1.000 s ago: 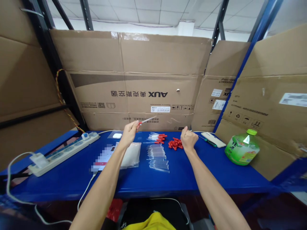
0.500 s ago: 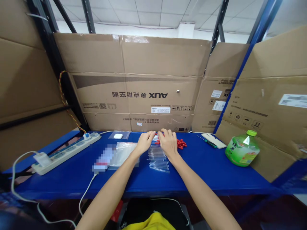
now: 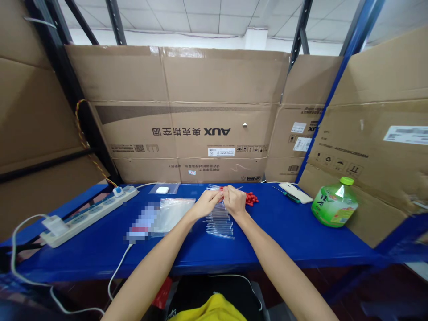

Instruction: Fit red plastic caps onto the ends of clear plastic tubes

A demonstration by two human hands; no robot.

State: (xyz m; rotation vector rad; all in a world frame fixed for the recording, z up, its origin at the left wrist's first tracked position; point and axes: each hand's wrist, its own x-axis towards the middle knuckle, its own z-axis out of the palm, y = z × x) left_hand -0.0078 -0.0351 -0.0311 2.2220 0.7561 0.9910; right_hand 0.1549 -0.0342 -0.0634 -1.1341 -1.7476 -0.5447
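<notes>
My left hand (image 3: pixel 206 203) and my right hand (image 3: pixel 234 200) meet fingertip to fingertip over the blue table, both closed in a pinch. A bit of red, looking like a small red cap (image 3: pixel 221 189), shows between the fingers; what else they grip is hidden. Under and in front of the hands lies a row of thin clear tubes (image 3: pixel 220 227). More thin sticks stick out behind my left fingers. Just right of my right hand is a loose pile of small red caps (image 3: pixel 251 199).
Left stand a power strip (image 3: pixel 90 217), a blurred phone-like item (image 3: pixel 144 221) on a cable, clear plastic bags (image 3: pixel 175 214) and a white case (image 3: pixel 162 190). Right are a green screwdriver (image 3: pixel 292 197), a white phone-shaped item (image 3: pixel 302 194) and a green bottle (image 3: pixel 334 205). Cardboard (image 3: pixel 187 80) walls the back.
My hands have drawn closer together, and my right fingers have curled into a tighter pinch against the left. More of the thin sticks behind the hands now shows. The view has shifted slightly.
</notes>
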